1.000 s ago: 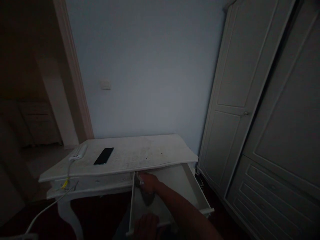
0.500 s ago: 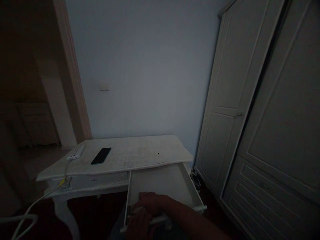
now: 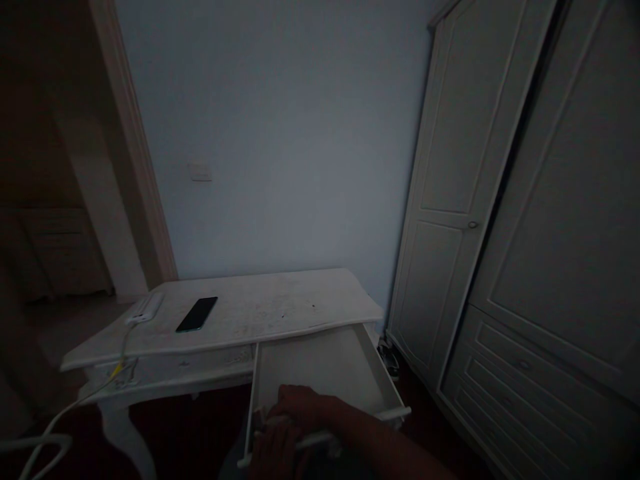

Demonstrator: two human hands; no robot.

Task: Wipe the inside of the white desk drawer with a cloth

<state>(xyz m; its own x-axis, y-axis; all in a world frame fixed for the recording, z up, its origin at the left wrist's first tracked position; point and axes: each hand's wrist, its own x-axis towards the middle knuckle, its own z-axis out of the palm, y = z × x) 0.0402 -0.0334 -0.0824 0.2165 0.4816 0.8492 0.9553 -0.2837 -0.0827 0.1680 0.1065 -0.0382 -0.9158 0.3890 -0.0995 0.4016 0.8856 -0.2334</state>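
In a dim room a white desk (image 3: 260, 310) stands against the wall, its right-hand drawer (image 3: 386, 381) pulled out towards me. My right hand (image 3: 300, 402) reaches into the front left of the drawer, fingers curled over something small and pale that I cannot make out. My left hand (image 3: 274, 453) sits just below it at the drawer's front rail, fingers closed over the edge. The rest of the drawer's floor shows bare and pale.
A black phone (image 3: 197, 314) and a white power strip (image 3: 145, 308) lie on the desk's left end; a white cable (image 3: 50, 430) trails down from there. A tall white wardrobe (image 3: 500, 233) stands close on the right. A dark doorway (image 3: 50, 200) opens on the left.
My right hand has drawn back from the drawer's far left to its front, beside my left hand. The view has shifted slightly to the right.
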